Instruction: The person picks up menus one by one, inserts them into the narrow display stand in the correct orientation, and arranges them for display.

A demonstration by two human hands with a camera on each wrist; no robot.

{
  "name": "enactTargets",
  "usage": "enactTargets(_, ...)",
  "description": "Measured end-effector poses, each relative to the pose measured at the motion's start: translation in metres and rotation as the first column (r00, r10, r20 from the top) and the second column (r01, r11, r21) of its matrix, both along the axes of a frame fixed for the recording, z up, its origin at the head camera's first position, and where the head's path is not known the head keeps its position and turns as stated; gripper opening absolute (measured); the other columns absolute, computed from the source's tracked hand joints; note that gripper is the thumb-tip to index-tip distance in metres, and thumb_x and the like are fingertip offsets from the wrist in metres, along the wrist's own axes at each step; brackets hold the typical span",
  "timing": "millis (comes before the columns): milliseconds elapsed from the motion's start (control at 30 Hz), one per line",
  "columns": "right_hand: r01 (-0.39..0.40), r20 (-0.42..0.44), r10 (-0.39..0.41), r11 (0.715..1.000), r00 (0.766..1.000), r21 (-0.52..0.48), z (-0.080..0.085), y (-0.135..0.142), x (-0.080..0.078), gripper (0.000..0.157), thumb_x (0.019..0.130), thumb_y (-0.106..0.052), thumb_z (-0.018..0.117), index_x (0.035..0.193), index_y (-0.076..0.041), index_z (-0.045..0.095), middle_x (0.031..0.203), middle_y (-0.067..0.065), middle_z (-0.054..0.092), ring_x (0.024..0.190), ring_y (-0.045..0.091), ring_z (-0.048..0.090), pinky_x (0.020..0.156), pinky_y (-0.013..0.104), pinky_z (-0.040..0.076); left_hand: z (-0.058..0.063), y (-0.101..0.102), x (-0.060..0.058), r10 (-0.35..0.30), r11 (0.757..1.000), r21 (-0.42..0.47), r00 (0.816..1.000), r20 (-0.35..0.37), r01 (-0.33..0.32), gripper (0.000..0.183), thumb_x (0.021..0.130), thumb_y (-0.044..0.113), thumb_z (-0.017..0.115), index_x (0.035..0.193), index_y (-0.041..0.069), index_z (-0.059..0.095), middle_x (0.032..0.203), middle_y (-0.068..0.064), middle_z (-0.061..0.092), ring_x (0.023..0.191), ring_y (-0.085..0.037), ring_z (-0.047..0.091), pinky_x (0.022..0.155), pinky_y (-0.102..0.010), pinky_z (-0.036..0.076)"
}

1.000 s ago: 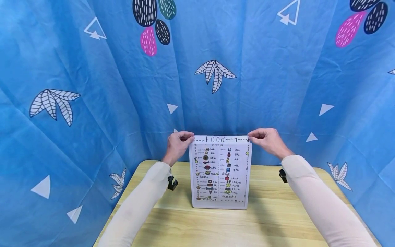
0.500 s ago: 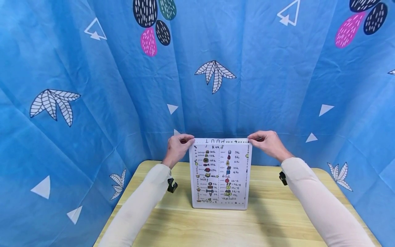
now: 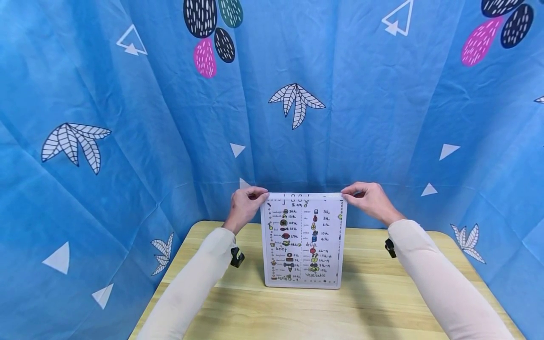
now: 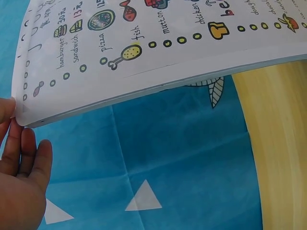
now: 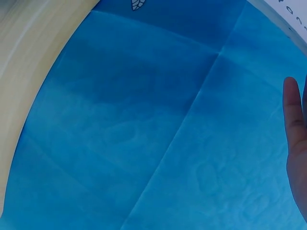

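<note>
A handwritten food menu sheet point(image 3: 301, 243), with small coloured drawings and prices, sits inside a white-edged upright display frame point(image 3: 303, 285) standing on the wooden table. The sheet's top strip with the large heading is foreshortened at the frame's upper edge. My left hand point(image 3: 246, 205) pinches the top left corner between thumb and fingers. At the opposite top corner, my right hand point(image 3: 371, 198) pinches likewise. In the left wrist view, the left hand point(image 4: 24, 177) is at the corner of the menu point(image 4: 158, 28). Only part of the right hand point(image 5: 297, 139) shows in the right wrist view, below the frame's edge point(image 5: 283, 24).
The light wooden table point(image 3: 238, 307) has rounded far corners. A blue patterned curtain point(image 3: 361, 118) hangs close behind it and along both sides. Black wrist devices point(image 3: 237, 256) are worn over pale sleeves point(image 3: 442, 278).
The menu sheet has slid down within the frame, its heading strip dropping to the upper edge. Both hands have moved slightly down with it, while the frame's base has stayed put.
</note>
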State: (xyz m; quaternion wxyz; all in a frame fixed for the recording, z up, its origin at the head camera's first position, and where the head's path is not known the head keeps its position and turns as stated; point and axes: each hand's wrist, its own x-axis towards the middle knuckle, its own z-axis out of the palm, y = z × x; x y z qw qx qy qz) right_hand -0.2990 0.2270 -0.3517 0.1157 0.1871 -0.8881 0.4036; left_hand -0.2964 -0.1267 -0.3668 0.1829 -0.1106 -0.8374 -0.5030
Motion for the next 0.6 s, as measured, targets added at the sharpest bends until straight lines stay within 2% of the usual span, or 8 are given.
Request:
enactTargets(233, -0.001, -0.029, 0.002, 1.000, 1.000, 0.012, -0.0046, 0.0008, -0.0001, 0.015, 0.094, -0.014, 0.071, 0.105, -0.005, 0.077, 0.106, 0.011, 0.071, 0.088, 0.022, 0.068, 0.074, 0.024, 0.054, -0.0038, -0.0009, -0.0004, -0.003, 1.000, 0.001, 1.000, -0.011, 0.003, 0.012, 0.091, 0.016, 0.076, 0.100, 0.008, 0.078, 0.093, -0.004, 0.072, 0.084, -0.018, 0.065, 0.073, -0.030, 0.054)
enactTargets(600, -0.035, -0.067, 0.035, 0.999, 0.997, 0.004, -0.0087, 0.0028, -0.0012, 0.015, 0.093, -0.011, 0.072, 0.104, -0.002, 0.077, 0.112, 0.015, 0.069, 0.094, 0.029, 0.066, 0.075, 0.017, 0.052, -0.0071, -0.0021, -0.0002, -0.001, 0.999, -0.032, 0.999, -0.037, 0.000, 0.011, 0.090, 0.017, 0.077, 0.097, 0.009, 0.079, 0.096, -0.004, 0.070, 0.089, -0.020, 0.064, 0.081, -0.035, 0.056)
